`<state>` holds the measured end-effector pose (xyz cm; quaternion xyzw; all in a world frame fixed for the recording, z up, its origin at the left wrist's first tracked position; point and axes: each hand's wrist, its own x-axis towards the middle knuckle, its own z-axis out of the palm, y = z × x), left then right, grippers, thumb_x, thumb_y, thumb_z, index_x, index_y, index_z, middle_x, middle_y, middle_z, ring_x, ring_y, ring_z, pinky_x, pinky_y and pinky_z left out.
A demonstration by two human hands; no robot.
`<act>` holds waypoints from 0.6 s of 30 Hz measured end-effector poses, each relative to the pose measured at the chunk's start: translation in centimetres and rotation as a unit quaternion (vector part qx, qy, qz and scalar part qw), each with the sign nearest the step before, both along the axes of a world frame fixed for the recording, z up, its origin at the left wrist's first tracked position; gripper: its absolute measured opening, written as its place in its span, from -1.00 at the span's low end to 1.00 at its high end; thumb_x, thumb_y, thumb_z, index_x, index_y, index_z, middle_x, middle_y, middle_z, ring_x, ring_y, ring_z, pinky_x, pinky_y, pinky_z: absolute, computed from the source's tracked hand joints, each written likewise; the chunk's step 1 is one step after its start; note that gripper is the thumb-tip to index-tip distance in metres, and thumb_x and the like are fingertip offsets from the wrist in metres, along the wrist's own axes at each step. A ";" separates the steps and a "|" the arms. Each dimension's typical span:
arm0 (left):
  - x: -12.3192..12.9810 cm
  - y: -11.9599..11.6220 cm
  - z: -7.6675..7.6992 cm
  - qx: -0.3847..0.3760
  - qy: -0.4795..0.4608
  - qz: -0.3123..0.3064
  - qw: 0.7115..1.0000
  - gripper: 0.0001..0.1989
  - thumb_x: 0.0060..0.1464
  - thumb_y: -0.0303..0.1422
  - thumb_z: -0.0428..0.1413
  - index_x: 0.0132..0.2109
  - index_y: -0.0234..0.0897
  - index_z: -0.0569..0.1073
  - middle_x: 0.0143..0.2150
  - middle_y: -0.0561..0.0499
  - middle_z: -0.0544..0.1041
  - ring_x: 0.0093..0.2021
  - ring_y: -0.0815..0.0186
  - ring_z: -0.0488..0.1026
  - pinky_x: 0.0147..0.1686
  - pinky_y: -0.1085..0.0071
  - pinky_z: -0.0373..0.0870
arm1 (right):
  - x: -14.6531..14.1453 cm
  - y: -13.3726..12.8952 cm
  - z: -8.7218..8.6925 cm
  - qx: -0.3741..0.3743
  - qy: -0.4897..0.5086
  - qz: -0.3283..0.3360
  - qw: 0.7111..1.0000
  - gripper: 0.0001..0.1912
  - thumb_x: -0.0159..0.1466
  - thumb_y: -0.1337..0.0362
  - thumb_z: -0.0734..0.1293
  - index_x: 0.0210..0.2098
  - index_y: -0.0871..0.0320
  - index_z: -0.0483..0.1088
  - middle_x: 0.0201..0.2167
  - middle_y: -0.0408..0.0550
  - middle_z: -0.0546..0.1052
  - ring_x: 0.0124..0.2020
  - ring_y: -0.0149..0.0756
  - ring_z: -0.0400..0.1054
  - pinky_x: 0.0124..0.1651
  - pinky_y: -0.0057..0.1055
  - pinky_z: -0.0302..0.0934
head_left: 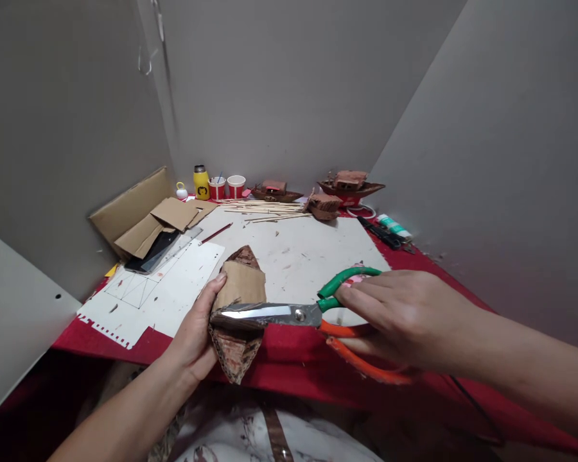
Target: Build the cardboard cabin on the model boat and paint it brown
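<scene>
My left hand (198,330) is wrapped round a small cardboard model boat (241,285), held above the table's front edge. The boat has pointed, brown-painted ends and a plain curved cardboard cover across its middle. In my right hand (395,314) is a pair of scissors (279,313), one handle loop green and the other orange. The scissor blades lie across the near edge of the cardboard cover, their tips close to my left thumb. Whether the blades are fully closed is hard to make out.
White paper covers the red tablecloth (289,372). Cardboard pieces (139,212), a drawing sheet (139,289) and a pencil (215,233) lie left. Thin wooden sticks (264,206), finished-looking boats (350,184), cups (236,186) and a yellow bottle (201,183) stand at the back. A glue gun (378,232) lies right.
</scene>
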<state>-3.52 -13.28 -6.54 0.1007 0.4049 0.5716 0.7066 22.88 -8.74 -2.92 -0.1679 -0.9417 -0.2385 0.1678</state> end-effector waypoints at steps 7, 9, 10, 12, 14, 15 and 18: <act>0.3 -0.1 0.2 0.007 -0.011 -0.004 1.000 -0.68 0.25 -0.26 0.15 0.00 -0.42 0.58 -0.19 -0.18 0.70 -0.27 0.20 0.66 -0.15 0.32 0.61 | -0.1 -0.1 0.0 0.005 -0.001 -0.042 0.999 -0.62 0.43 0.04 0.17 -0.41 0.13 0.31 -0.56 -0.09 0.43 -0.56 -0.27 0.35 -0.44 -0.31 0.07; 0.5 -0.1 0.3 0.007 -0.020 0.003 1.000 -0.68 0.26 -0.26 0.13 0.00 -0.42 0.58 -0.20 -0.16 0.70 -0.29 0.22 0.65 -0.17 0.33 0.61 | -0.2 -0.1 -0.4 0.017 0.015 -0.034 0.999 -0.60 0.45 0.04 0.14 -0.41 0.13 0.31 -0.56 -0.09 0.44 -0.56 -0.28 0.35 -0.43 -0.31 0.07; 0.7 -0.1 0.4 0.006 -0.024 0.008 1.000 -0.68 0.27 -0.25 0.12 0.00 -0.41 0.58 -0.22 -0.15 0.70 -0.31 0.23 0.65 -0.18 0.33 0.62 | -0.2 0.0 -0.6 0.023 0.024 -0.028 0.999 -0.59 0.46 0.03 0.13 -0.40 0.14 0.31 -0.57 -0.08 0.44 -0.57 -0.28 0.34 -0.43 -0.31 0.07; 0.9 -0.1 0.3 0.006 -0.026 0.017 1.000 -0.68 0.28 -0.24 0.11 -0.01 -0.40 0.58 -0.28 -0.11 0.70 -0.36 0.25 0.64 -0.20 0.35 0.62 | -0.2 0.1 -0.9 0.035 0.035 -0.017 0.999 -0.56 0.48 0.04 0.10 -0.40 0.15 0.32 -0.59 -0.09 0.43 -0.59 -0.30 0.32 -0.44 -0.31 0.06; 1.0 -0.1 0.2 0.004 -0.022 0.022 1.000 -0.69 0.28 -0.24 0.12 -0.02 -0.39 0.58 -0.32 -0.09 0.69 -0.38 0.25 0.63 -0.21 0.36 0.61 | -0.3 0.2 -1.0 0.045 0.036 -0.017 0.998 -0.56 0.49 0.05 0.11 -0.41 0.15 0.32 -0.60 -0.10 0.42 -0.60 -0.30 0.31 -0.44 -0.30 0.05; 1.0 0.0 0.1 0.003 -0.019 0.019 1.000 -0.69 0.27 -0.24 0.13 -0.03 -0.39 0.58 -0.33 -0.10 0.69 -0.38 0.24 0.63 -0.21 0.35 0.61 | -0.3 0.2 -1.0 0.048 0.034 -0.019 0.998 -0.56 0.49 0.05 0.11 -0.42 0.15 0.32 -0.60 -0.10 0.43 -0.59 -0.29 0.32 -0.44 -0.30 0.04; 0.8 0.0 -0.2 0.005 -0.013 -0.007 1.000 -0.67 0.24 -0.22 0.16 -0.03 -0.42 0.58 -0.32 -0.12 0.69 -0.32 0.19 0.65 -0.16 0.33 0.61 | -0.4 0.2 -0.8 0.043 0.024 -0.024 0.999 -0.57 0.48 0.04 0.12 -0.41 0.14 0.32 -0.57 -0.08 0.45 -0.56 -0.28 0.35 -0.42 -0.30 0.05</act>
